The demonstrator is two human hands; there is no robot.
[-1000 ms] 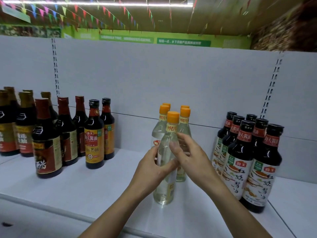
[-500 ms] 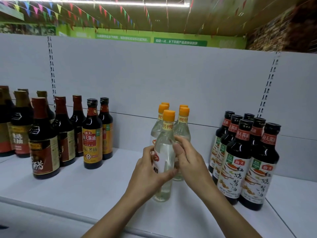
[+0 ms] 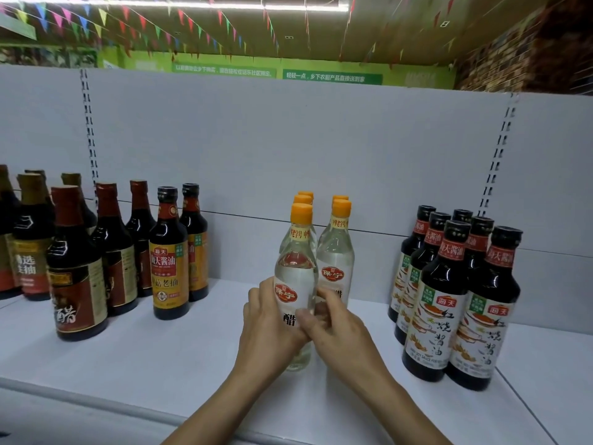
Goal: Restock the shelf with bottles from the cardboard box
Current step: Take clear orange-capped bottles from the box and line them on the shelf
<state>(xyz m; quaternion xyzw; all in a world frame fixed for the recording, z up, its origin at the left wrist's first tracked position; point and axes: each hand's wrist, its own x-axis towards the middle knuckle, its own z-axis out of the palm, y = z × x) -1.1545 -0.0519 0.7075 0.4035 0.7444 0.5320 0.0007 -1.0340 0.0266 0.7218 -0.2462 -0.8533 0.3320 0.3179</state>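
Head view, centre of the frame: a clear vinegar bottle (image 3: 295, 268) with an orange cap stands upright on the white shelf (image 3: 160, 364), gripped by both of the person's hands. The left hand (image 3: 268, 329) curls round its lower body from the left of the frame. The right hand (image 3: 340, 332) grasps it from the right, thumb laid across the front below the red label. Four more orange-capped clear bottles (image 3: 335, 258) stand just behind and beside it in two rows. Dark soy sauce bottles (image 3: 439, 300) cluster at the right of the frame, apart from the hands. Dark bottles with red and yellow labels (image 3: 77, 268) fill the left side. Coloured pennants (image 3: 128, 24) hang along the top.
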